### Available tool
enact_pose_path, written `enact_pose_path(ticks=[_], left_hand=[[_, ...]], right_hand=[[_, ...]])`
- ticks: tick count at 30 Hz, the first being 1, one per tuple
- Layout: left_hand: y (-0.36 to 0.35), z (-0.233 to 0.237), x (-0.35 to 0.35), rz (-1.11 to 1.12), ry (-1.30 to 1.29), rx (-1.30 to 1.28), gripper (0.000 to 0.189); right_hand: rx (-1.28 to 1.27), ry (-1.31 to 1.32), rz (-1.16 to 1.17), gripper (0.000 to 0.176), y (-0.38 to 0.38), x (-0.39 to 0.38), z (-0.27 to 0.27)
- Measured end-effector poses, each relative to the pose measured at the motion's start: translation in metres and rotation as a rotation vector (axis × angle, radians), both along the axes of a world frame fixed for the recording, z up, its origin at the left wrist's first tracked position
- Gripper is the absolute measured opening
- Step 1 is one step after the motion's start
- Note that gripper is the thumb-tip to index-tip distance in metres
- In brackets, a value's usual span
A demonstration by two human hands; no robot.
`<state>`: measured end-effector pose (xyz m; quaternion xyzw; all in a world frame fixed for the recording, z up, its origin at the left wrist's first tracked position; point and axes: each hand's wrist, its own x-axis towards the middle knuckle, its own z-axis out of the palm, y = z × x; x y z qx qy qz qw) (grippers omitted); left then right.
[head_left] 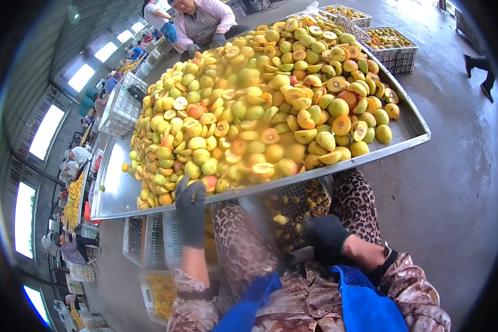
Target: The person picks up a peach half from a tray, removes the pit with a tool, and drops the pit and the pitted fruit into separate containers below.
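A large metal tray [310,176] is heaped with yellow-green peaches [205,130], many cut in half with pits showing. My left hand [191,213], in a dark glove, is at the tray's near rim, fingertips up beside the fruit; no fruit shows in it. Above my lap, my right hand [326,235], also gloved, is closed. A pale, blurred piece shows just below it, and I cannot make out what it holds. Behind that hand, below the tray, a crate [329,185] contains small brownish pits or pieces.
Across the tray a person [205,22] in gloves bends over the fruit. Fruit-filled crates [398,58] stand at the back right. Plastic crates [144,240] sit under the tray's near left, with a crate of yellow pieces [161,296] below. Other people work along the left.
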<state>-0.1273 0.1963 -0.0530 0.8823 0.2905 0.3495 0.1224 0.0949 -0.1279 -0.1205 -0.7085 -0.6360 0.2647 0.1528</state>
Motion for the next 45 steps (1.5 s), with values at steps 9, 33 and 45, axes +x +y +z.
enact_pose_path(ticks=[9, 33, 45], left_hand=[[0.051, -0.025, 0.222, -0.155, 0.657, 0.215, 0.046], [-0.155, 0.045, 0.105, -0.425, -0.612, -1.364, 0.047], [-0.172, 0.040, 0.113, -0.267, -0.741, -1.425, 0.054]], right_hand=[[0.155, 0.207, -0.312, 0.031, -0.004, 0.000, 0.008], [0.515, 0.845, -0.471, 0.038, 0.063, -0.023, 0.051], [0.503, 0.920, -0.429, 0.040, 0.057, -0.022, 0.048]])
